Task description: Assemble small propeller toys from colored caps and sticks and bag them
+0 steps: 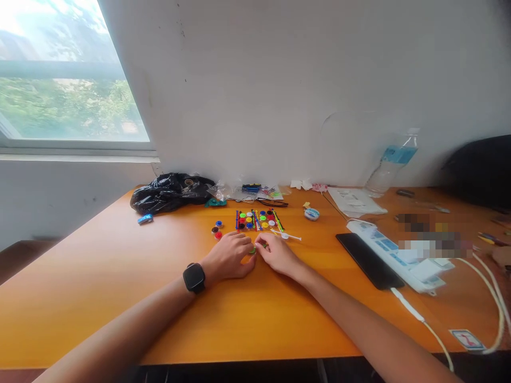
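My left hand [231,256], with a dark watch on its wrist, is closed in a pinch on a small green round piece [252,250]. Close against it, my right hand [277,255] also pinches at the green piece, its fingers partly hiding it. Just beyond them lie rows of coloured round discs [249,219] between thin coloured rods [256,219]. A white rod piece with a round centre [285,235] is beside my right fingers. Several loose discs [217,234], red, black and blue, sit beyond my left hand.
A black plastic bag [171,192] and a blue packet [145,219] lie at the back left. On the right are a round white container [312,214], a black phone [367,260], a cabled power strip [393,252] and a clear bottle [389,167].
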A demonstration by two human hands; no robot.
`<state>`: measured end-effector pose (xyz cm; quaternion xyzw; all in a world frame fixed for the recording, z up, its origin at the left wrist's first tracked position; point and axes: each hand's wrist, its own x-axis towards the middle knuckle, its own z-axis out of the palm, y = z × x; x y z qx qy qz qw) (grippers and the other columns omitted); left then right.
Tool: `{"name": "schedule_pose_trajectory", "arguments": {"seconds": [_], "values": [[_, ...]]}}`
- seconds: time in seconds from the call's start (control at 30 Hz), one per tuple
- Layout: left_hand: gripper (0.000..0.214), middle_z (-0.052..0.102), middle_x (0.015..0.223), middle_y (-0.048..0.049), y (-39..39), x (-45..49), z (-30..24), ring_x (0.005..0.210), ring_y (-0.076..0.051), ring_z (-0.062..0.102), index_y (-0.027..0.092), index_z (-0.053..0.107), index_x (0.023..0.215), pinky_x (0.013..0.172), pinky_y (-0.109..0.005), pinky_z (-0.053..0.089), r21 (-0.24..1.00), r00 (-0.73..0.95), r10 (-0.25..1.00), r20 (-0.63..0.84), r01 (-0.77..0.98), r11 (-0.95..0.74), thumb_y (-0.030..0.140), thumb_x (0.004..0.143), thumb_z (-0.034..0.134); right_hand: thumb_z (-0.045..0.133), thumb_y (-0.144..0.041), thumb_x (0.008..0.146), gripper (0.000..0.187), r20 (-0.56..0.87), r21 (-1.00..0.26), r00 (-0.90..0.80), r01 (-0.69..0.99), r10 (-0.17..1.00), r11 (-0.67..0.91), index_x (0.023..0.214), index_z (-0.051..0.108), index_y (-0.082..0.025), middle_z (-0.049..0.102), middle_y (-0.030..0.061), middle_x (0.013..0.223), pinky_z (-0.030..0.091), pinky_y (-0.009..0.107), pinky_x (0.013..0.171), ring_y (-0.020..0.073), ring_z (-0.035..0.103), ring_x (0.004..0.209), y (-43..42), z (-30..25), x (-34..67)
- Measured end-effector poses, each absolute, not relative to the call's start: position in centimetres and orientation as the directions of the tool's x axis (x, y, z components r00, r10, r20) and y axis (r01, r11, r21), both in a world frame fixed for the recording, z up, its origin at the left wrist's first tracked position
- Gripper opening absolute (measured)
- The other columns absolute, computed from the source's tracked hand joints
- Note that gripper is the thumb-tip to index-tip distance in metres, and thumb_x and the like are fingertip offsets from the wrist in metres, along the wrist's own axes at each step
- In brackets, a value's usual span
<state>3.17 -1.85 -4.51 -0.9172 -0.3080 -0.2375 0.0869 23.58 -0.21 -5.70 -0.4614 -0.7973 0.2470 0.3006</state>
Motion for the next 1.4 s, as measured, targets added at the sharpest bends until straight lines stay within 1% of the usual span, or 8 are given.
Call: {"name": "schedule_pose_trajectory", "arguments": {"seconds": [0.13,0.3,0.4,0.5,0.57,0.63,1.03,1.4], "values": [[0.017,0.069,0.081,-0.0050,-2.1,2.7,-4.4,0.079,-0.022,0.062,0.022,0.070,0.090,0.069,-0.036,0.044,0.075,0.615,0.572,0.542,0.643,-0.762,0.036,0.097,0.062,0.059,-0.025,0.097,0.013,0.313,-0.676,-0.374,0.558,0.873,0.481,0.089,0.067,-0.019,0.068,0.0056,0.093,0.044,0.027,0.064,0.0168,0.059,0.074,-0.3,-5.2,23.7],[0.028,0.074,0.096,-0.0072,-2.0,2.0,-3.3,0.086,-0.024,0.063,0.022,0.071,0.114,0.077,-0.038,0.048,0.194,0.469,0.647,0.601,0.700,-0.687,0.018,0.099,0.048,0.056,-0.039,0.100,0.023,0.364,-0.710,-0.300,0.524,0.882,0.471,0.105,0.071,-0.022,0.072,0.0079,0.113,0.046,0.030,0.061,0.0134,0.054,0.059,-0.2,-4.3,24.3],[0.030,0.074,0.098,-0.0068,-1.7,1.3,-2.9,0.087,-0.024,0.063,0.023,0.071,0.112,0.080,-0.039,0.049,0.281,0.401,0.689,0.604,0.701,-0.655,0.016,0.098,0.045,0.058,-0.043,0.100,0.030,0.335,-0.703,-0.338,0.532,0.879,0.472,0.117,0.073,-0.023,0.070,0.0112,0.131,0.049,0.030,0.065,0.0173,0.063,0.074,-0.3,-3.9,24.5],[0.031,0.074,0.097,-0.0066,-1.4,0.6,-2.8,0.089,-0.025,0.062,0.022,0.071,0.109,0.081,-0.039,0.050,0.345,0.337,0.725,0.600,0.710,-0.615,0.017,0.099,0.042,0.056,-0.050,0.101,0.034,0.314,-0.684,-0.362,0.555,0.878,0.474,0.106,0.076,-0.023,0.075,0.0076,0.101,0.045,0.029,0.062,0.0192,0.064,0.074,-0.7,-3.2,24.5],[0.032,0.074,0.099,-0.0063,-1.1,0.1,-2.8,0.094,-0.025,0.063,0.022,0.071,0.110,0.083,-0.039,0.050,0.381,0.285,0.744,0.604,0.717,-0.584,0.017,0.099,0.041,0.052,-0.057,0.102,0.046,0.356,-0.702,-0.275,0.551,0.893,0.450,0.082,0.072,-0.021,0.062,0.0018,0.067,0.039,0.028,0.056,0.0165,0.054,0.059,-1.0,-2.6,24.6],[0.031,0.074,0.102,-0.0057,-0.7,-0.3,-2.9,0.098,-0.025,0.063,0.023,0.070,0.111,0.086,-0.038,0.050,0.411,0.239,0.757,0.608,0.721,-0.557,0.018,0.100,0.042,0.048,-0.062,0.103,0.055,0.407,-0.753,-0.159,0.498,0.899,0.430,0.072,0.064,-0.020,0.047,-0.0013,0.056,0.035,0.028,0.052,0.0146,0.045,0.053,-1.2,-2.0,24.7],[0.031,0.070,0.124,-0.0105,2.5,-2.5,-5.6,0.120,-0.031,0.058,0.019,0.066,0.121,0.105,-0.047,0.050,0.499,0.153,0.876,0.458,0.771,-0.396,0.019,0.093,0.051,0.055,-0.054,0.100,0.041,0.456,-0.728,-0.149,0.504,0.877,0.465,0.076,0.062,-0.021,0.051,-0.0005,0.061,0.039,0.026,0.051,0.0149,0.047,0.055,0.6,-1.8,26.3],[0.028,0.063,0.109,-0.0122,2.3,-2.7,-5.6,0.095,-0.028,0.066,0.018,0.062,0.116,0.083,-0.038,0.053,0.345,0.095,0.909,0.406,0.905,-0.248,0.038,0.097,0.058,0.052,-0.054,0.101,0.043,0.480,-0.656,-0.185,0.574,0.858,0.490,0.074,0.059,-0.022,0.054,-0.0001,0.061,0.037,0.027,0.054,0.0154,0.048,0.055,0.6,-1.8,26.4]]}}
